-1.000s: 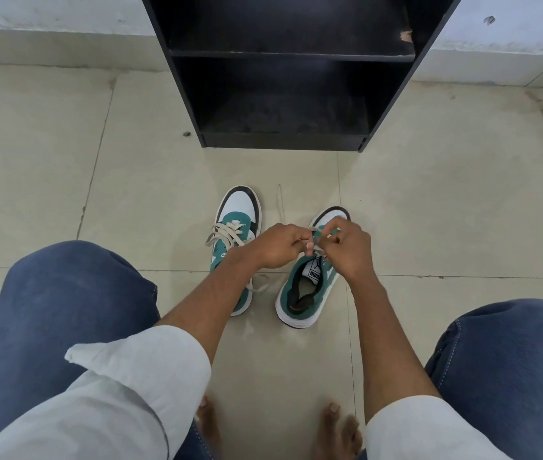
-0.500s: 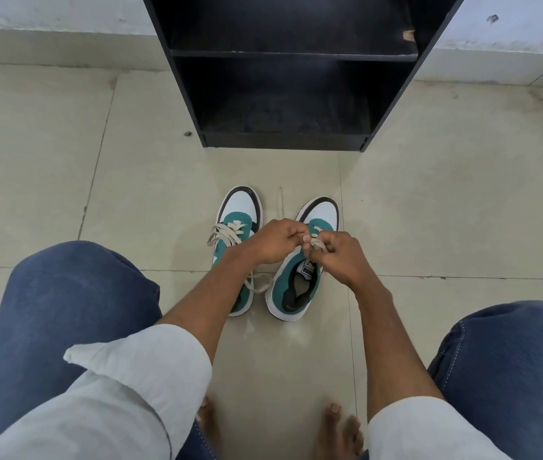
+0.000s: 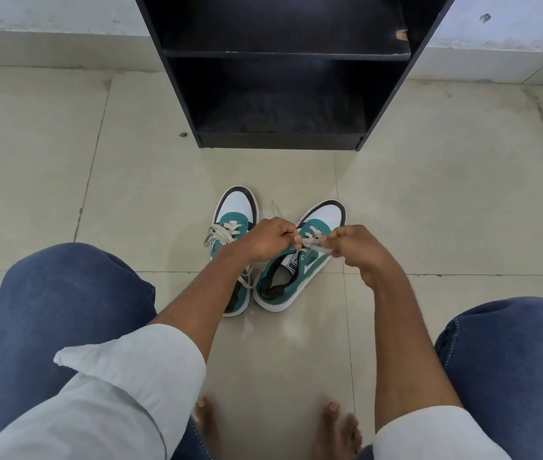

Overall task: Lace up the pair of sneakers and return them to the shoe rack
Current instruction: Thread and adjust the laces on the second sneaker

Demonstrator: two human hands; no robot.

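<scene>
Teal, white and black sneakers sit side by side on the pale tiled floor [image 3: 429, 200], near the middle of the head view and just in front of a black shoe rack [image 3: 283, 94] that stands at the far edge against a light wall. The left sneaker [image 3: 235, 210] points straight at the rack, its cream lace crossing the eyelets and its loose ends trailing off the left side and down toward the heel; the person's left forearm covers much of its near half. The right sneaker [image 3: 310, 263] lies just beside it, toe angled to the far right, heel nearly touching the other shoe, with a white tongue label showing in its dark opening. Over this shoe's tongue the two hands work its cream lace [image 3: 313, 242]. The left hand [image 3: 268, 239] is curled, fingertips pressed together on one strand at the shoe's left side. The right hand [image 3: 361, 249] is curled too, pinching the other strand at the shoe's right side, so the lace runs taut between the two hands. Both forearms are bare below rolled white sleeves [image 3: 137, 370]. Blue denim knees [image 3: 64, 310] fill the near left and near right, and bare toes [image 3: 340, 426] rest on the tile at the near edge. Both rack shelves look dark.
</scene>
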